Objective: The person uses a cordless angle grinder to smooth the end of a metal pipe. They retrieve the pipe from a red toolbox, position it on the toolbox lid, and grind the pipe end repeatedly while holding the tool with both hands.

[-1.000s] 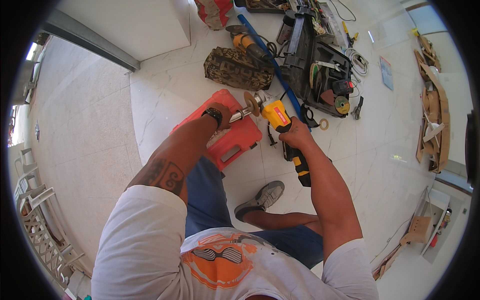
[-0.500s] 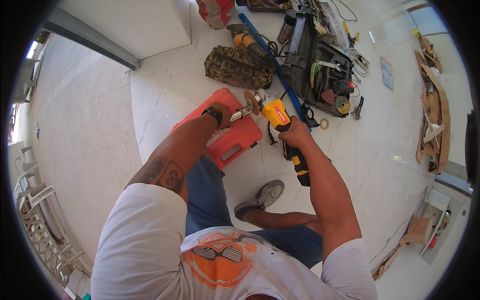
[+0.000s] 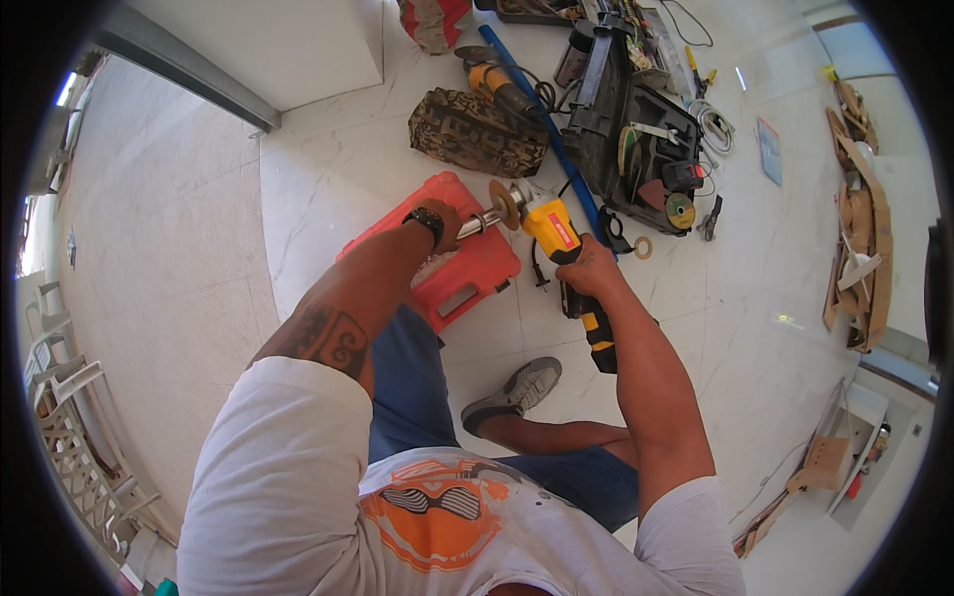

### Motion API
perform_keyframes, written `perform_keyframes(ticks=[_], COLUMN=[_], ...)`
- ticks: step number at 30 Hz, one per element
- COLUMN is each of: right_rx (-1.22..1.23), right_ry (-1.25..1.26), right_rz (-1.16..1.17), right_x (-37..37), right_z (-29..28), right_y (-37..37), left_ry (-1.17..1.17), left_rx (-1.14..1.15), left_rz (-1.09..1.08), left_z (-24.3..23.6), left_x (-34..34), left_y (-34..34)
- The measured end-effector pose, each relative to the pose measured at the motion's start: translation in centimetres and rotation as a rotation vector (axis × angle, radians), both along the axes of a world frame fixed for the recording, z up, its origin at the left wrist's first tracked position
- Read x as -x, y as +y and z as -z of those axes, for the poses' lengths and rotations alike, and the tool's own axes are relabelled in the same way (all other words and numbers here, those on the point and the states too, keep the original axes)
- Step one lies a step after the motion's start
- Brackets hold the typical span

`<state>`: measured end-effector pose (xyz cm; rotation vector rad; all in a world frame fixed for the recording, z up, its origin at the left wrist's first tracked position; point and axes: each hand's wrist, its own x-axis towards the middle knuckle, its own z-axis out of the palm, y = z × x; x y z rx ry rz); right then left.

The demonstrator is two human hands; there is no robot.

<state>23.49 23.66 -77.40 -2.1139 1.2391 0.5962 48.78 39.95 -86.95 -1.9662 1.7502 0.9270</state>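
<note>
My right hand (image 3: 588, 266) is closed round the body of a yellow and black angle grinder (image 3: 550, 226), whose rear end points back toward me. At its front, a round brown disc (image 3: 504, 205) stands on edge. My left hand (image 3: 449, 226), with a dark band at the wrist, grips a short shiny metal tube (image 3: 479, 223). The tube's end meets or nearly meets the disc; I cannot tell whether they touch. Beneath the left hand and tube lies a red plastic case (image 3: 467, 283) with a handle opening, near my leg.
Beyond the hands lie a camouflage bag (image 3: 467, 132), an orange and black grinder (image 3: 505, 94) and a long blue pipe (image 3: 556, 149). An open black toolbox (image 3: 651, 214) holds discs and tools. Cardboard pieces (image 3: 874, 238) lie far right. White plastic chairs (image 3: 75, 427) stand at left.
</note>
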Motion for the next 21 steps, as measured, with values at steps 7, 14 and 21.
perform_keyframes(ticks=[7,14,21], right_rx=[0.0,-0.008,-0.042], right_ry=[-0.014,-0.039,-0.096], right_rz=[0.014,0.012,0.133], right_x=[0.5,1.4,3.2], right_z=[-0.4,0.0,-0.5], right_y=[0.2,0.3,1.8], left_ry=[-0.017,-0.019,0.001], left_rx=[-0.012,-0.006,-0.08], left_rz=[-0.019,-0.013,-0.053], left_z=[0.1,0.2,0.1], left_x=[0.1,0.1,0.1], left_y=[-0.1,-0.1,0.0])
